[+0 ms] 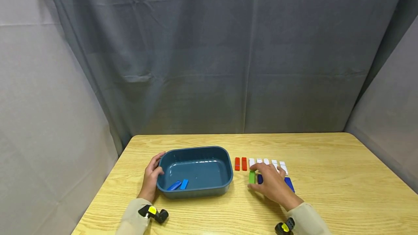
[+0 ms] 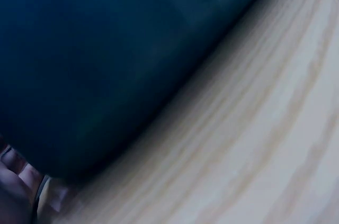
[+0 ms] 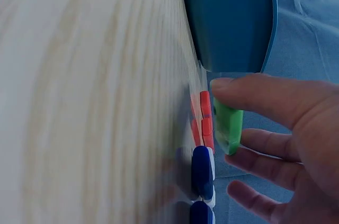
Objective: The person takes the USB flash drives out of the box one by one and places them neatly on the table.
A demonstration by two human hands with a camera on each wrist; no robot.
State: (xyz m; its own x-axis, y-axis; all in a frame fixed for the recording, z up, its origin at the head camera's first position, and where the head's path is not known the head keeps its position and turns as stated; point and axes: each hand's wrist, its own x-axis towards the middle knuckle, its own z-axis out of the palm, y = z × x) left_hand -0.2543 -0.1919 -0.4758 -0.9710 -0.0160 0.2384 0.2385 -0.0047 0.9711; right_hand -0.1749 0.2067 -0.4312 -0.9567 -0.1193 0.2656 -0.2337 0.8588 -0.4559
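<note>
My left hand (image 1: 151, 177) grips the left end of a dark teal basin (image 1: 196, 193), its thumb over the rim. Inside the basin, near the front left, lie two blue oblong pieces (image 1: 184, 184). Between thumb and fingertips my right hand (image 1: 272, 182) pinches a small green oblong piece (image 1: 252, 177), just right of the basin. In the right wrist view the green piece (image 3: 229, 126) is held off the table, thumb at one end and a finger at the other. Dark blue pieces (image 1: 289, 184) lie under and beside this hand, which partly hides them.
Two red pieces (image 1: 241, 168) stand in line with several white ones (image 1: 283, 168) behind the right hand. All lie on a light wood table (image 1: 343, 177). A grey curtain (image 1: 202, 64) hangs at its back edge. Basin wall (image 2: 95, 65) fills much of the left wrist view.
</note>
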